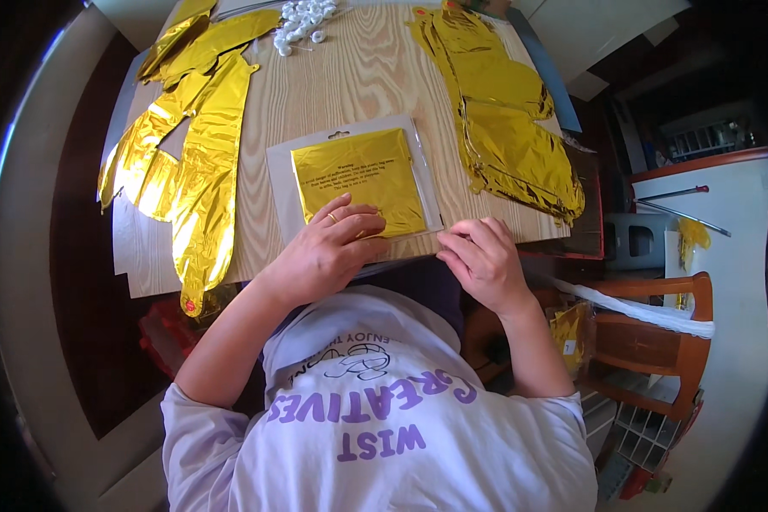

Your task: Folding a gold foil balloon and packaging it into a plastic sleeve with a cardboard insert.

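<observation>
A clear plastic bag with a hanging hole at its top lies flat near the table's front edge. Inside it is a folded gold foil balloon, seen behind dark print. My left hand lies over the bag's lower left part, fingers bent together and closed on its near edge; its thumb tip is partly hidden. At the lower right corner, my right hand pinches the bag's edge between thumb and fingertips.
Flat gold foil balloons spread along the table's left side, one hanging over the front edge. More gold foil balloons are stacked at the right. Small white spools sit at the back. A wooden chair stands to the right.
</observation>
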Motion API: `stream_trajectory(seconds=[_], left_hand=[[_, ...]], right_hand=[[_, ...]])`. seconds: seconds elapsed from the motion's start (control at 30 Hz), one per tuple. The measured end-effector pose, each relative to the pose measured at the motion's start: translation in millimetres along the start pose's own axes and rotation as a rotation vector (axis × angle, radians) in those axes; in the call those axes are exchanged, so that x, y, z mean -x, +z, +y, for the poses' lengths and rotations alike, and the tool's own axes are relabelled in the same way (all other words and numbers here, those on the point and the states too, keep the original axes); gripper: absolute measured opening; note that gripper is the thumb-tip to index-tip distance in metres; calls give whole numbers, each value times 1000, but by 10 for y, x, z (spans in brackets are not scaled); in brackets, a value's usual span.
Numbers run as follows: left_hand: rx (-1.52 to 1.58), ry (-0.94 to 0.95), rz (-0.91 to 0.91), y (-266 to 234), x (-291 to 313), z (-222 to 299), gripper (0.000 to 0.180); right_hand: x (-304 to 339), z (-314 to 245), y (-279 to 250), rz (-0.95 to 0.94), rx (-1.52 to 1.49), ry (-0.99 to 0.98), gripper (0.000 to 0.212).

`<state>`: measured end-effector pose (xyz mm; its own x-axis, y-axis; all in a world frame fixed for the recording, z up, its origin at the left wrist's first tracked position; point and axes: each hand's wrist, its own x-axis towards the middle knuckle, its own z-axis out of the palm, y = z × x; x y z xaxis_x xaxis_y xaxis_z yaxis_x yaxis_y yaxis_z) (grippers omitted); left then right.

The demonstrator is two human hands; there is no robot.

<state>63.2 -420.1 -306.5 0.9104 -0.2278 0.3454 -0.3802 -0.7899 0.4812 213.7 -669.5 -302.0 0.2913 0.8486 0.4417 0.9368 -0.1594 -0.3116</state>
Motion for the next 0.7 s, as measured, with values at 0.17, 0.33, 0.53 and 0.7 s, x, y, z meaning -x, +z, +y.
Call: stream_trajectory(seconds=[0.17,0.33,0.53,0.7], left_hand=[[31,-9,-3,-8,-4,-3,37],[45,3,3,7,9,-26,36],[49,50,4,11,8,-84,32],[-158,43,-5,-164,-30,166,29]], right_hand=[[-19,-35,-33,-57,26,-49,17],[2,-44,8,-84,106,-134,14],[210,-546,-40,-197,-271,-262,11],[-186,-554,-286,-94,-540,-69,13]])
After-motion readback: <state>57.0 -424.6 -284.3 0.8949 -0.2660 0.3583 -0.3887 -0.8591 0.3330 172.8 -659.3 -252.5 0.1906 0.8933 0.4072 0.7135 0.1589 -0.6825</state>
